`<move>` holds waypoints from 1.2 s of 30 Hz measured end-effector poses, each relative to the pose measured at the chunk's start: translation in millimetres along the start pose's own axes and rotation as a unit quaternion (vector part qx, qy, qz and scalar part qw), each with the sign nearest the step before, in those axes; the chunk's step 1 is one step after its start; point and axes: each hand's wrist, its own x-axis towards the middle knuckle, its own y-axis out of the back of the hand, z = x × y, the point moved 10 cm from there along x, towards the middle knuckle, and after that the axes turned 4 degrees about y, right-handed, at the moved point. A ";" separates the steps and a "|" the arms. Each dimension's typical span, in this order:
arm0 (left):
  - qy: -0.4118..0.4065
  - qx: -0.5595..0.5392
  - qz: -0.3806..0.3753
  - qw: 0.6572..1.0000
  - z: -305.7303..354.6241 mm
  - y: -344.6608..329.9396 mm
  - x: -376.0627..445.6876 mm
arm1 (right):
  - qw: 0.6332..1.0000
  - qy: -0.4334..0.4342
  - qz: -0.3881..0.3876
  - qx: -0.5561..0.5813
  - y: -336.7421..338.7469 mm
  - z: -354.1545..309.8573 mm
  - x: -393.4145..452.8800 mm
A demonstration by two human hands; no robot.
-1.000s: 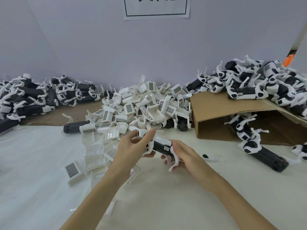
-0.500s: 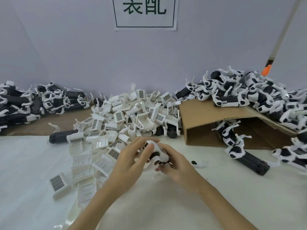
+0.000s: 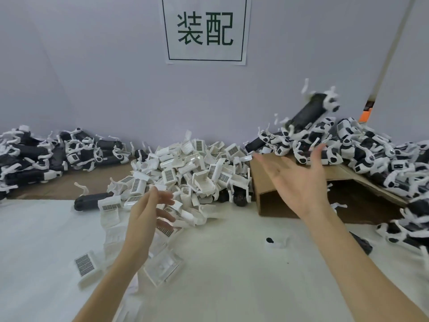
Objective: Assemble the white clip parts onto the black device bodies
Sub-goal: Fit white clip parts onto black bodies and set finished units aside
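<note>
Head view: a desk (image 3: pixel 232 287) draped in wrinkled white cloth, set against a pale lilac wall (image 3: pixel 104 77).
Wall sign: a white paper sheet (image 3: pixel 205 29) with two dark green characters inside a thin frame, at 12 o'clock.
Loose parts: a heap of glossy white plastic clip parts (image 3: pixel 185 173) at centre, many with a gridded label face.
Unfinished stock: matte black cylindrical device bodies (image 3: pixel 34 159) piled at 9 o'clock on brown board.
Finished stock: black-and-white assembled devices (image 3: pixel 371 154) heaped at 2 o'clock on a flattened brown cardboard box (image 3: pixel 267 182).
Airborne piece: one assembled black device with white clips (image 3: pixel 311 112), blurred, in mid-air above that heap.
Left hand (image 3: pixel 148 214): fingers loosely spread, holding nothing, over the clip heap's near edge.
Right hand (image 3: pixel 299 180): palm up, fingers splayed, empty, below the airborne device.
</note>
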 end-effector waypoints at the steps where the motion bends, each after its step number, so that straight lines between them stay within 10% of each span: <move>1: 0.002 0.014 0.009 1.000 -3.2 1.3 0.3 | 1.000 -0.020 -0.001 -0.010 0.6 2.5 3.5; 11: -0.136 0.264 0.058 0.953 10.4 0.5 2.3 | 0.969 -0.231 0.021 -0.088 41.5 158.1 -30.9; 18: -0.065 0.320 0.171 0.930 3.7 83.4 62.6 | 0.971 -0.238 0.025 -0.009 59.5 178.2 -25.0; 31: -0.096 0.621 0.172 0.759 25.5 97.5 230.0 | 0.943 -0.314 -0.042 0.105 47.7 209.3 36.0; 36: -0.089 0.610 0.068 0.784 4.6 57.0 311.2 | 0.939 -0.321 -0.056 0.113 52.8 213.1 50.3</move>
